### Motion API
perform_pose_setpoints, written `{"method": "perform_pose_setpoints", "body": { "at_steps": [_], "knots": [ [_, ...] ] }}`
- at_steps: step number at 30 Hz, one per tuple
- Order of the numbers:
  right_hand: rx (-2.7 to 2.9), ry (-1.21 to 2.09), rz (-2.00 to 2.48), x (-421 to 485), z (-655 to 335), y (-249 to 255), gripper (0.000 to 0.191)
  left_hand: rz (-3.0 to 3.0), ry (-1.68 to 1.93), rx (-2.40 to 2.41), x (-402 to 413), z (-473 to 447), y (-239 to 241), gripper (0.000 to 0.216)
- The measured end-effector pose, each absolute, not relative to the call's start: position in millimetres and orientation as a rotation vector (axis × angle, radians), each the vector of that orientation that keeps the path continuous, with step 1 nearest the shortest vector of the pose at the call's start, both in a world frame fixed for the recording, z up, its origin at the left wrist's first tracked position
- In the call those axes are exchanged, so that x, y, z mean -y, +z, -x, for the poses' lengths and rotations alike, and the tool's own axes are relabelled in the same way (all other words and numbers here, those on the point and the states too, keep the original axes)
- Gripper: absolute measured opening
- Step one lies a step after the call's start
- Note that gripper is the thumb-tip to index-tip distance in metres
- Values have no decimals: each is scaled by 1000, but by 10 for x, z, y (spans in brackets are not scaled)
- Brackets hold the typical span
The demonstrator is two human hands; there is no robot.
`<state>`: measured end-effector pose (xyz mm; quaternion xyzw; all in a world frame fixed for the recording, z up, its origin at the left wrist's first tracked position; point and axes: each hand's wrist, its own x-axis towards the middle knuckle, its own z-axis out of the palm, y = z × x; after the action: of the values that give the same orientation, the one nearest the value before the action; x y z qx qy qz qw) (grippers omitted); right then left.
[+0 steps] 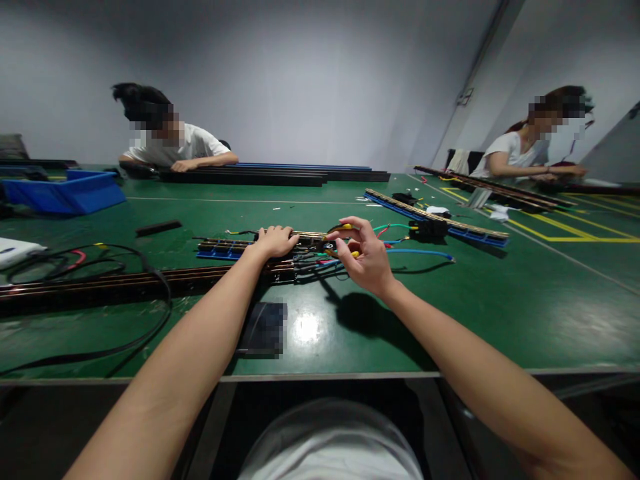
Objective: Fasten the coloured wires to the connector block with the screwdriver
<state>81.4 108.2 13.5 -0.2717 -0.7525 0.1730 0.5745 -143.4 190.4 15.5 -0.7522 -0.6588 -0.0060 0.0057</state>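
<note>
My left hand (273, 241) lies over a blue-and-copper rail strip (220, 249), its fingers bent down around it and the thumb hidden. Just to the right, my right hand (367, 257) is closed around the spread black-and-yellow handles of a pair of pliers (345, 227). Their head points left to the strip's end, where the jaws are too small to make out. Beneath the hands, a dark long rail with copper lines (190, 277) ends in a bundle of coloured wires. A blue wire (420, 253) and a green wire (397, 226) stretch right, near a black connector block (429, 230).
Near the front edge lies a dark flat device (265, 327). A black cable (167, 313) loops at left, below a blue bin (70, 191). Another blue-and-copper strip (450, 227) lies right. Two people work across the green table (500, 313), beside dark rails (280, 177).
</note>
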Motion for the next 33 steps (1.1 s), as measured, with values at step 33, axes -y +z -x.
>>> {"method": "perform_pose_setpoints", "body": {
  "at_steps": [33],
  "knots": [
    [1855, 358, 703, -1223, -890, 103, 29, 2359, -23, 2053, -1893, 1443, 159, 59]
  ]
}}
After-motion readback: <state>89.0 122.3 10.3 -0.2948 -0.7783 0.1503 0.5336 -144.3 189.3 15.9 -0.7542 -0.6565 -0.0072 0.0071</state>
